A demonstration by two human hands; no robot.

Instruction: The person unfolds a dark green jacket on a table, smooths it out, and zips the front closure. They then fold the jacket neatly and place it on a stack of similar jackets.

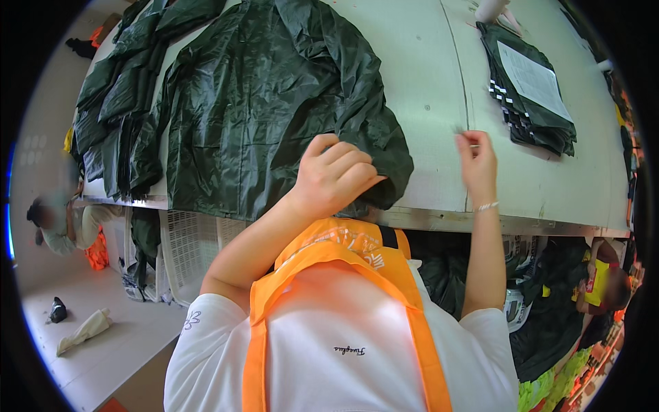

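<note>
A dark green, shiny waterproof jacket [226,117] lies spread out on the pale worktable, creased, with its lower edge near the table's front. My left hand [335,172] is over the jacket's right side by the sleeve end, its fingers curled closed. Whatever those fingers hold, if anything, is hidden behind them. To the right, raised over the bare tabletop, my right hand [478,152] has its thumb and fingers pinched together. Something small and blurred shows at the fingertips, too indistinct to name.
More dark green folded garments [123,110] lie along the left. On the right sits a stack of folded dark garments [528,96] with a printed paper [534,77] on top. White plastic crates [189,250] stand under the table. Other people [58,223] are at far left and far right.
</note>
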